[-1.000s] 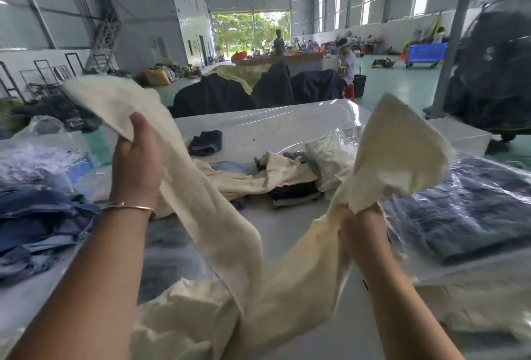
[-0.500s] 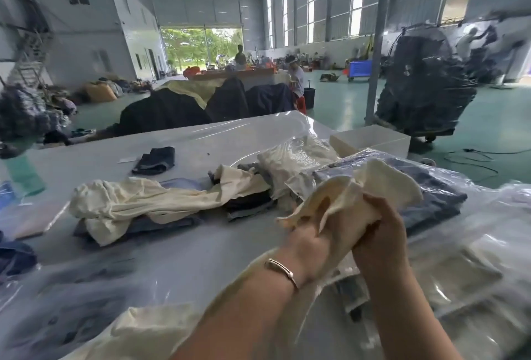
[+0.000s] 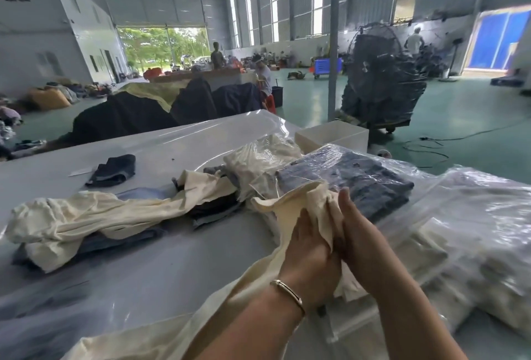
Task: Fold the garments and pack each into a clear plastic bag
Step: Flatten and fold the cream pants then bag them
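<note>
My left hand (image 3: 309,247) and right hand (image 3: 359,239) have come together, both gripping the cream garment (image 3: 298,198), its ends now matched: first fold made.

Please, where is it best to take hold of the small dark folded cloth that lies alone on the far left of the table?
Pinch the small dark folded cloth at its raised right edge, coming from above. It lies flat on the bare plastic-covered table, apart from the other garments, so nothing blocks a hand.
</note>
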`<state>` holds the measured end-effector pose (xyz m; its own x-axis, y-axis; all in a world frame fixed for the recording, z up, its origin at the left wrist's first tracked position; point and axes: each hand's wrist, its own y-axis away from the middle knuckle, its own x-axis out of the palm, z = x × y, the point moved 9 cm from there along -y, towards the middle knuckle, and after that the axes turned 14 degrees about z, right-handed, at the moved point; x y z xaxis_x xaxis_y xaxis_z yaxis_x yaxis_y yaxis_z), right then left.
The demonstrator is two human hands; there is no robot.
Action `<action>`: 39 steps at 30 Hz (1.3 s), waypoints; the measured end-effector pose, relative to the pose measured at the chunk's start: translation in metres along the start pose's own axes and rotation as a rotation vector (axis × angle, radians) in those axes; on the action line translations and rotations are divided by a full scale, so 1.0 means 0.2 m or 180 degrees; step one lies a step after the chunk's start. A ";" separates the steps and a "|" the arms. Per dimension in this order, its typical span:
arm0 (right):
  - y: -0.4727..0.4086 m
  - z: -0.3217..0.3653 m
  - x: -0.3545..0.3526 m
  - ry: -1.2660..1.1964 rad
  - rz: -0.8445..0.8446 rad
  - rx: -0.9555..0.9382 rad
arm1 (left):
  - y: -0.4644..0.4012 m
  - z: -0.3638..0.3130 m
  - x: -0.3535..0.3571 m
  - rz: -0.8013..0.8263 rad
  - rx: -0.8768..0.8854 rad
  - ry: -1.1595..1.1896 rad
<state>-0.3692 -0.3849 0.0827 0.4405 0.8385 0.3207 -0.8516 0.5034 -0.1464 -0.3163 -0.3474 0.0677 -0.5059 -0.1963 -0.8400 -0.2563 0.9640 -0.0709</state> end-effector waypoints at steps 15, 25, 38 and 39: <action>0.21 -0.21 -0.24 -0.1048 -0.0024 -0.0048 | -0.13 0.46 -0.28 -0.0790 -0.0293 0.2642; 0.19 -0.11 -0.20 -0.1723 0.0937 -0.0405 | -0.19 0.15 -0.06 0.2483 0.0453 0.3561; 0.22 0.24 -0.39 0.2100 0.0315 0.0457 | -0.16 -0.11 -0.45 0.0268 0.1124 0.0615; 0.19 0.25 -0.35 0.2457 0.0298 0.0502 | -0.15 -0.13 -0.40 0.0419 0.1169 0.0688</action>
<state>-0.4466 -0.4362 0.1022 0.3885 0.8126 -0.4344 -0.8996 0.4365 0.0120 -0.2898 -0.3654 0.1518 -0.6851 -0.0631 -0.7257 0.1116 0.9754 -0.1902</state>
